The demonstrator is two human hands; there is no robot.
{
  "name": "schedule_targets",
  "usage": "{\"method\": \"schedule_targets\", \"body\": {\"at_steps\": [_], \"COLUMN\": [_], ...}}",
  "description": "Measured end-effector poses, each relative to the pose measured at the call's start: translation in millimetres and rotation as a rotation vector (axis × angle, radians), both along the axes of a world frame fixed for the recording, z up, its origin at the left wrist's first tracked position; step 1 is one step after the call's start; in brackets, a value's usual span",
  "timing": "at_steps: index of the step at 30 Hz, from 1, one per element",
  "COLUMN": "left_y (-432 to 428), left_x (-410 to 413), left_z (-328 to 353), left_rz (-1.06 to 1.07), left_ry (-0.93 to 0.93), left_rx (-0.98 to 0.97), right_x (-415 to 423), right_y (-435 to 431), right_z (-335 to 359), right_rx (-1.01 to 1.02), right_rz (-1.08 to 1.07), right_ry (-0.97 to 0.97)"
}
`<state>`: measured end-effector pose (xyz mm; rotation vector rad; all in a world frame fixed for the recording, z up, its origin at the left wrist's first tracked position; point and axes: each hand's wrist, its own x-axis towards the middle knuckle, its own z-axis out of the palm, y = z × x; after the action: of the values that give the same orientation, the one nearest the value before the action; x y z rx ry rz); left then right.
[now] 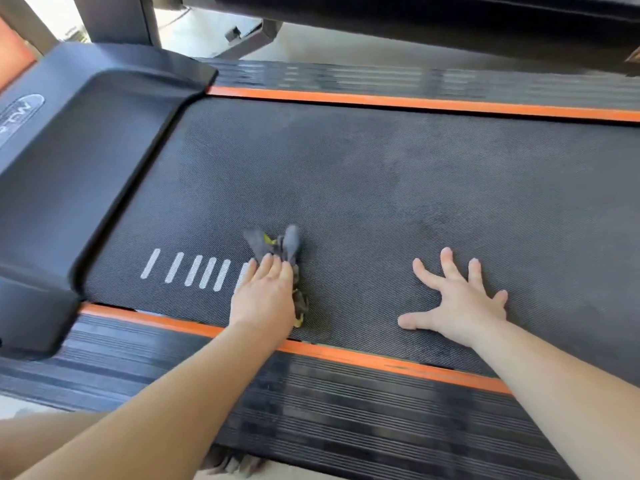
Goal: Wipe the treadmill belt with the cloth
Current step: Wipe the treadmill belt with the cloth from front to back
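The left hand (263, 299) presses the crumpled cloth (290, 241) with straight fingers (269, 268) near the near edge of the belt (381, 174) — its long side points ahead of them, to the far edge — while the right hand (460, 301) rests spread flat, further from it.

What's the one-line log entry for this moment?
step: wipe | left hand: presses cloth on belt | right hand: spread flat on belt
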<state>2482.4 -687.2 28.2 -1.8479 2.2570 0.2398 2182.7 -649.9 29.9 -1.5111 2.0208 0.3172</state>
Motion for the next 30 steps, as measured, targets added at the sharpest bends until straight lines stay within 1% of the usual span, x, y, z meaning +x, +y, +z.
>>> {"method": "schedule_targets", "body": {"at_steps": [2, 3, 4, 5, 6, 8, 10, 11, 12, 13, 15, 17, 18, 19, 22, 23, 24, 25, 27, 28, 29, 30], "left_y": [18.1, 30.0, 42.8, 52.8, 54.3, 36.6, 19.4, 16.5, 19.7, 28.3, 50.6, 50.5, 41.2, 30.9, 14.6, 19.5, 30.5, 42.7, 55.6, 48.5, 36.3, 22.6], "left_x": [-22.1, -38.4, -53.2, -61.5, -61.2, -45.6, -27.9, -28.0, -35.2, -47.3, -67.2, -65.3, -58.1, -49.3, -38.5, -49.3, -63.7, -77.2, -90.0, -83.3, -72.6, -59.5], "left_z": [-1.5, -1.6, -2.9, -2.7, -0.4, 2.1, -1.9, -4.3, -4.8, -4.8, -6.8, -4.2, -4.9, -5.4, -6.9, -7.1, -8.4, -8.1, -4.5, -4.9, -6.0, -8.0], "left_rz": [0.024, -0.029, -0.151, -0.288, -0.377, -0.371, -0.218, -0.138, -0.108, -0.141, -0.3, -0.395, -0.412, -0.391, -0.14, -0.138, -0.204, -0.32, -0.527, -0.58, -0.577, -0.517], "left_ry": [0.141, 0.26, 0.347, 0.376, 0.362, 0.281, 0.215, 0.212, 0.237, 0.28, 0.334, 0.275, 0.237, 0.199, 0.121, 0.115, 0.137, 0.161, 0.232, 0.209, 0.185, 0.14], "left_rx": [0.007, 0.03, 0.047, 0.09, 0.127, 0.185, 0.177, 0.172, 0.171, 0.162, 0.199, 0.254, 0.242, 0.214, 0.165, 0.145, 0.115, 0.114, 0.223, 0.25, 0.227, 0.189], "right_x": [0.6, 0.7, 0.9, 1.1, 1.1, 0.8, 0.6, 0.3, 0.2, 0.3, 0.8, 0.5, 0.3, 0.1, -0.3, -0.3, -0.2, 0.3, 0.4, 0.3, 0.0, -0.1], "right_y": [-0.4, -0.5, -0.2, 0.2, 0.2, -0.4, -0.1, 0.2, 0.3, 0.0, -0.4, -1.1, -1.0, -0.7, -0.4, -0.6, -0.7, -1.2, -0.9, -1.1, -1.5, -1.8], "right_z": [0.1, 0.3, 0.5, 0.6, 0.9, 2.0, 1.5, 1.1, 1.3, 1.2, 0.5, 0.0, 0.8, 1.0, 0.2, -0.3, -0.7, -1.2, -1.3, -1.5, -1.6, -1.0], "right_rx": [-0.007, -0.009, -0.008, -0.007, -0.006, -0.001, -0.006, -0.008, -0.007, -0.004, 0.0, 0.004, 0.011, 0.014, 0.007, 0.006, 0.005, 0.005, 0.003, 0.001, 0.001, 0.003], "right_rz": [-0.003, -0.006, -0.009, -0.01, -0.008, -0.004, -0.006, -0.009, -0.01, -0.01, -0.008, -0.01, -0.01, -0.008, -0.008, -0.012, -0.014, -0.014, -0.016, -0.017, -0.019, -0.019], "right_ry": [-0.006, -0.008, -0.007, -0.004, -0.001, -0.002, -0.01, -0.012, -0.012, -0.01, -0.005, 0.001, 0.002, -0.001, -0.015, -0.016, -0.014, -0.012, -0.012, -0.015, -0.018, -0.017]}}
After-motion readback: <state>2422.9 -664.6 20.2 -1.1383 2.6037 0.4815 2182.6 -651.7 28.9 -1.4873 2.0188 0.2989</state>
